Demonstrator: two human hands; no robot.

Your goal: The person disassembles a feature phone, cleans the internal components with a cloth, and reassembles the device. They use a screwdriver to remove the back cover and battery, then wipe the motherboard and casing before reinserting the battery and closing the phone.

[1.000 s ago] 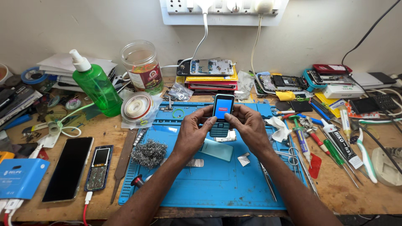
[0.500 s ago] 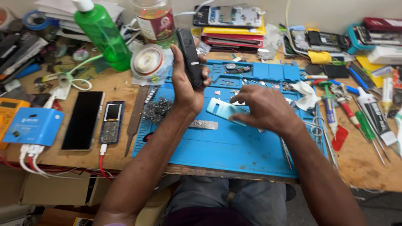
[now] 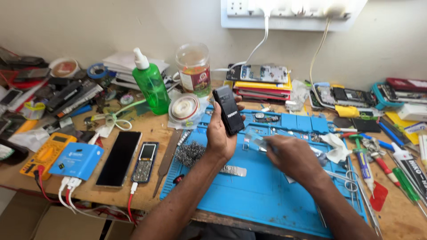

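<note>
Left hand [image 3: 220, 138]: your grip is closing around a small black phone [image 3: 228, 111], holding it upright above the far edge of the blue mat [image 3: 267, 200], fingers wrapping one long side and the thumb the other. The phone is sitting high in the hand, its lower end in the palm and its upper half standing free.

Right hand [image 3: 291, 158]: you are resting it low on the mat, fingertips pinching a small clear plastic piece [image 3: 257, 141]. I cannot tell whether that piece is lifting off the mat or lying on it.

Risk, as I judge it: you are holding the phone by its edges only, so a loosening grip could be letting it slide down onto the steel wool [image 3: 190, 153] and metal strip [image 3: 231, 170] just below. The clear piece is thin and hard to see against the blue; it could be slipping from the pinch and getting lost among the small parts nearby.

Further out: a green bottle [image 3: 151, 84] and a tape reel [image 3: 183, 108] are standing beyond the mat on the worktop [image 3: 147, 126]; another phone [image 3: 120, 158] is lying well apart to the left.
</note>
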